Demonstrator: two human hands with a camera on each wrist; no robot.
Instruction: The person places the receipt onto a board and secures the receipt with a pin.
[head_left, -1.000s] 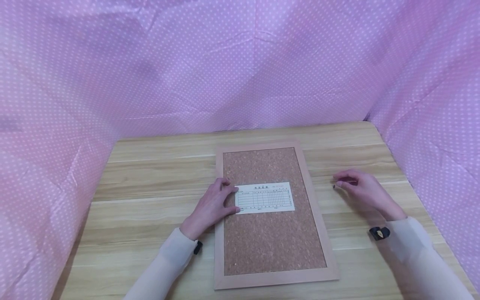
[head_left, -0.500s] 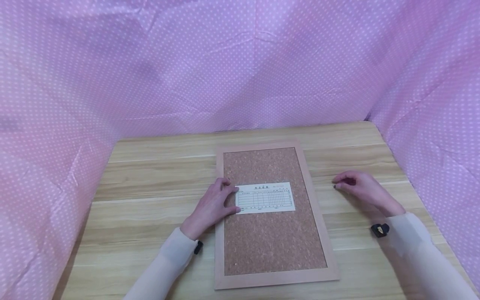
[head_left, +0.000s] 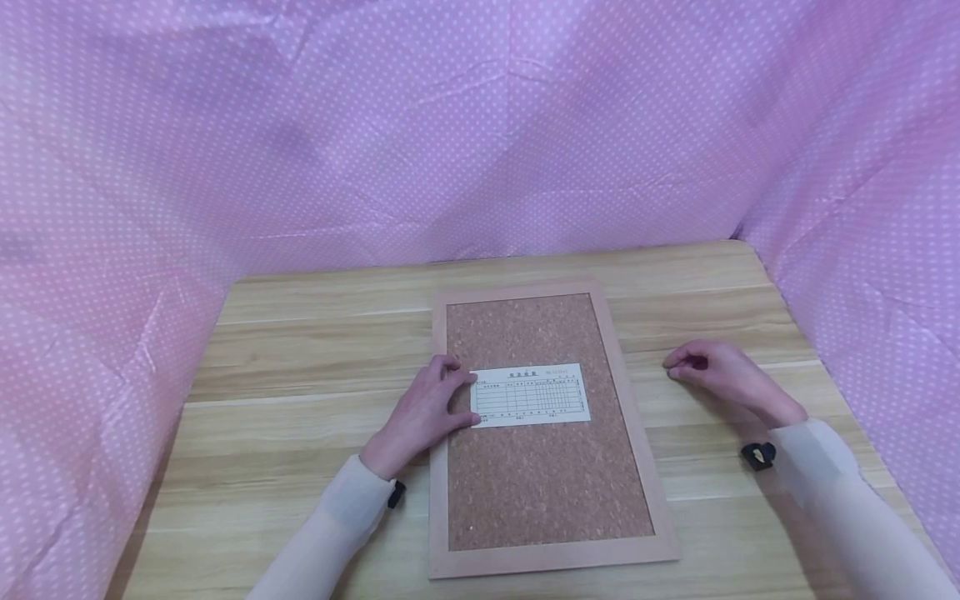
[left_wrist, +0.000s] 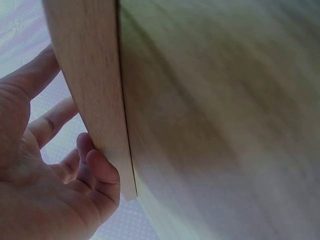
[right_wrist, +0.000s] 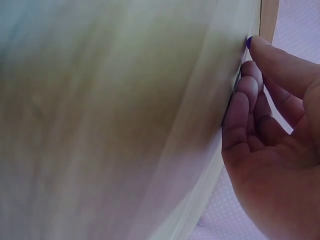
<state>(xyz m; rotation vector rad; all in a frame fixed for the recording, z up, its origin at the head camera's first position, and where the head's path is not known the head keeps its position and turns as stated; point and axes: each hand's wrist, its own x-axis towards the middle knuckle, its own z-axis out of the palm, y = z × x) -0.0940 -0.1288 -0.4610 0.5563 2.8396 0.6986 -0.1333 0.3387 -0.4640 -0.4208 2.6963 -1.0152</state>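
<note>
Pink polka-dot cloth (head_left: 112,250) hangs on the left, runs along the back and closes the right side of the wooden bench (head_left: 300,350). The left hand (head_left: 423,412) rests across the left frame rail of the cork board (head_left: 540,483), its fingertips lying relaxed on the left edge of the white printed slip (head_left: 530,395). The slip lies flat across the middle of the cork, and the board lies flat in the centre of the bench with its long side running away from the person. Right of the board, well apart from its frame, the right hand (head_left: 716,375) rests on the bare wood with fingers curled and thumb meeting the fingertips; a small dark thing shows at the fingertips, too small to tell what it is. A black clip (head_left: 759,455) sits at the right wrist, and a similar one at the left cuff (head_left: 395,494). Pale sleeves cover both forearms.

The left wrist view shows what the head view cannot: the left hand (left_wrist: 55,185) from below, with loosely bent fingers (left_wrist: 102,172) against the pale wooden frame edge (left_wrist: 95,100); the slip is out of sight there. The right wrist view, blurred, shows the right hand (right_wrist: 275,150) with curled fingers set against the bench and a purple tip (right_wrist: 248,42) pinched at the thumb end, with a strip of the board's frame beyond it.
</note>
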